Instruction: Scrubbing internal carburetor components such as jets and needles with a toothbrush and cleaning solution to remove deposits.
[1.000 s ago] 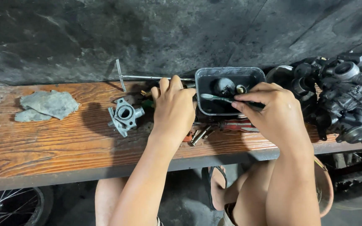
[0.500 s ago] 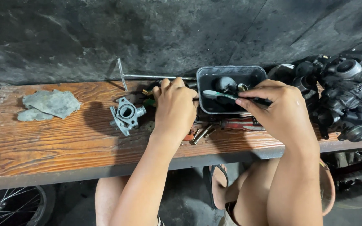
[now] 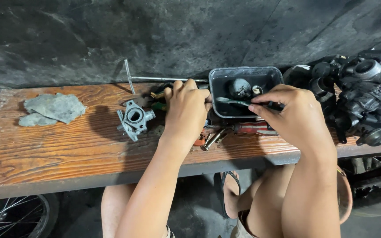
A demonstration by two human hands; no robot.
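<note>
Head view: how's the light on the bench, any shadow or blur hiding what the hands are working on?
Head view: sharp, no motion blur; soft daylight lights the wooden bench evenly; the left hand casts a shadow leftward beside the metal carburetor body and hides whatever it holds; the dark tray interior is dim, though the slim tool held by the right hand shows clearly; the wall is nearly black.

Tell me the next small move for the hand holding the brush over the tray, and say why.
Probably dip the brush lower into the dark tray. The right hand holds it by the handle with its head just above the parts in the tray, while the left hand rests on something at the tray's left edge, hidden under the fingers.
</note>
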